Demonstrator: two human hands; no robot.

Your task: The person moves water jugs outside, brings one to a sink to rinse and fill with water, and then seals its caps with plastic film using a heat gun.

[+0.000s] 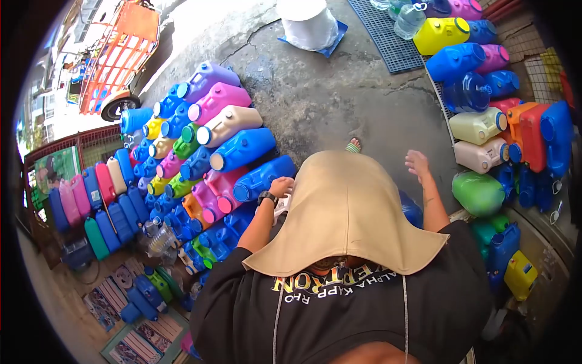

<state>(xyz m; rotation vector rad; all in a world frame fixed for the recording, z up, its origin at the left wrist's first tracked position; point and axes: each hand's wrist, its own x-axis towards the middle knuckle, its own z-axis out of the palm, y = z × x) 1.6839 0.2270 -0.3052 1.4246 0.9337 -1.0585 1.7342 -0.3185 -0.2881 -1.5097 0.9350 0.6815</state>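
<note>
My left hand (282, 187), with a dark watch on its wrist, is beside the blue jugs (265, 178). Its fingers are loosely bent and apart, with nothing visible between them. A white object (282, 206), partly hidden by the tan hat cloth (339, 206), lies just below this hand. My right hand (416, 164) hangs in the air over the concrete floor (388, 121), fingers spread and holding nothing. Between the hat cloth and my right forearm, part of a blue rounded container (411, 209) shows; the cloth covers the rest.
Rows of coloured jugs (227, 133) fill the left. More containers (456, 60) line the right, near a blue grate (388, 36). A white wrapped bundle (309, 27) stands ahead on a blue sheet. An orange barred vehicle (124, 54) is at upper left. My foot (353, 145) shows ahead.
</note>
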